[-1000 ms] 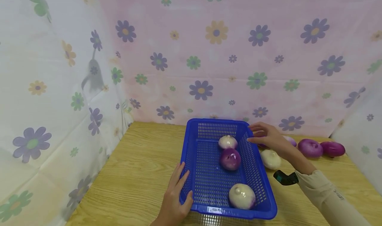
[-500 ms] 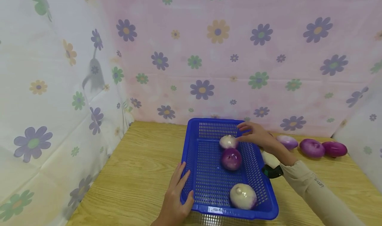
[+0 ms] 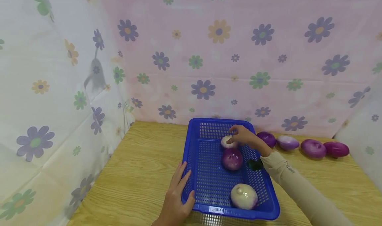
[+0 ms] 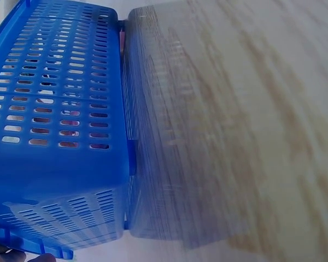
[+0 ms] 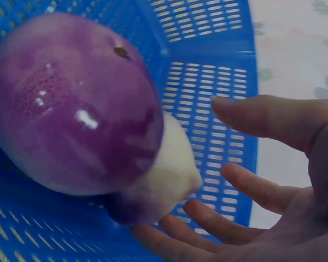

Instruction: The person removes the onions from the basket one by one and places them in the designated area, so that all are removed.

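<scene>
the right hand (image 3: 243, 136) has moved from outside the basket (image 3: 206, 159) to its far end; fingers spread, curling around the white onion (image 3: 226, 141) there. left hand (image 3: 176, 199) stays flat, fingers straight, against the basket's near-left wall on the worktop (image 3: 134, 173).

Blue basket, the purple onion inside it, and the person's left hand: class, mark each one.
Blue basket (image 3: 195, 153), head view, left wall.
Purple onion (image 3: 231, 159), head view, top.
Left hand (image 3: 174, 202), head view, back of hand.

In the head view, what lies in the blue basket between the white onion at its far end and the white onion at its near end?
A purple onion lies between the far white onion and the near white onion in the blue basket.
</scene>
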The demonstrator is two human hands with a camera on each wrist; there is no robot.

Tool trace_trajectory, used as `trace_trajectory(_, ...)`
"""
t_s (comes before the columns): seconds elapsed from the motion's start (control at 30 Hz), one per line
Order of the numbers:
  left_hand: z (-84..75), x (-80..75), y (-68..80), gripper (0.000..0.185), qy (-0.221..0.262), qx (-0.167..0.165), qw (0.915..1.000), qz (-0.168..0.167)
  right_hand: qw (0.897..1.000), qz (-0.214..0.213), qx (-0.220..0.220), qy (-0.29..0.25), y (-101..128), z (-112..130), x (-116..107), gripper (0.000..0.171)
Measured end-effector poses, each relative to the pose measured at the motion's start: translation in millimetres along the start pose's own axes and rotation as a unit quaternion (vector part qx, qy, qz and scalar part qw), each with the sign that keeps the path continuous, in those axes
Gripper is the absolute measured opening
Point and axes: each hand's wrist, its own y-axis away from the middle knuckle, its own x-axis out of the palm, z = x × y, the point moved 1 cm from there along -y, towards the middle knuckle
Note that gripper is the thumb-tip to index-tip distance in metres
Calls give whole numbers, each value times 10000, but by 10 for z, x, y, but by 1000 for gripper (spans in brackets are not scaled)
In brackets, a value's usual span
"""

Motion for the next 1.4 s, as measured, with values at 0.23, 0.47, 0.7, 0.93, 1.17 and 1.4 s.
trace_trajectory(0.23,-2,13,4,59,11,29,10000,-34,9970,-527,-179,537,-71,11,132,53)
trace_trajectory(0.47,-9,10,-9,59,-19,24,10000,-19,9956,-672,-354,552,-85,42,244,50)
trace_trajectory(0.7,-20,0,-15,57,-35,0,10000,-9,9951,-635,-525,540,-150,64,377,48)
trace_trajectory(0.93,-21,7,-7,58,-36,-44,10000,39,9940,-562,-811,478,-198,96,509,46)
trace_trajectory(1.17,-33,-3,-12,57,-70,-115,9999,100,9924,-362,-1141,291,-214,126,625,43)
trace_trajectory(1.4,-35,-9,-8,55,-83,-161,9998,108,9917,-85,-1252,275,-245,183,776,52)
